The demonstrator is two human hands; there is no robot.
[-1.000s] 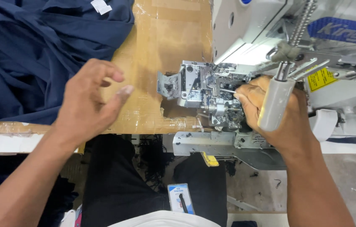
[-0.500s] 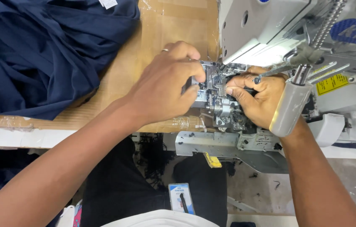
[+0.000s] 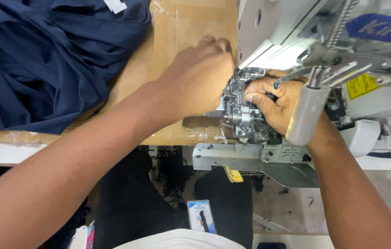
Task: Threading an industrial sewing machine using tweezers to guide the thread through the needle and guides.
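Both hands pinch into the metal looper mechanism (image 3: 244, 115) under the white sewing machine head (image 3: 278, 32): left hand (image 3: 198, 78) from its left, right hand (image 3: 276, 103) from its right, equally near, what they grasp hidden

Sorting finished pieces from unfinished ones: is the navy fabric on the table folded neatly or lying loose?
Loose. The navy fabric lies bunched in uneven folds on the taped cardboard tabletop, apart from both hands at the sewing machine.
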